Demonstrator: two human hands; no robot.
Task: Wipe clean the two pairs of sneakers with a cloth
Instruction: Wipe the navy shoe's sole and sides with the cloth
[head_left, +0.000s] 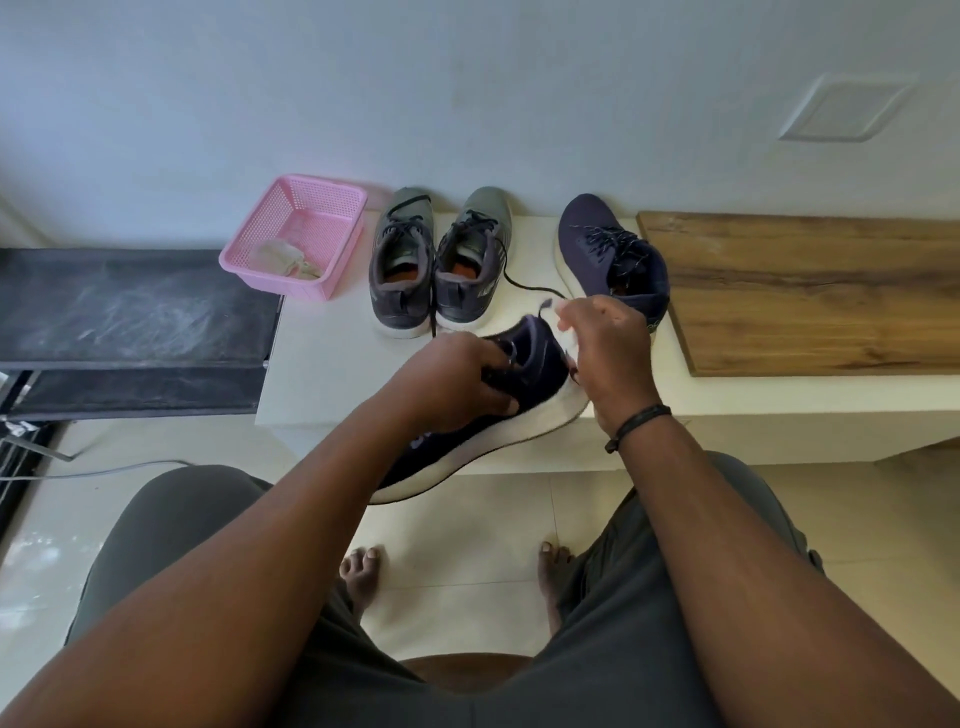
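At upper left of centre, a pink basket (296, 234) holds a crumpled rag. Right of it the grey pair of sneakers (439, 260) stands untouched on the white table (322, 374). At centre, the left hand (457, 379) grips the navy sneaker (540, 384) at its collar, lifted off the table; the right hand (605, 348) pinches a white cloth (566, 332) against its heel. Its mate (608, 249) waits at upper right. Judging by this, most wiping remains.

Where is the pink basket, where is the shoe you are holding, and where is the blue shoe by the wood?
pink basket (340, 200): head view, on its far rim.
held navy sneaker (540, 371): head view, on its dark side near the heel.
other navy sneaker (584, 228): head view, on its toe.
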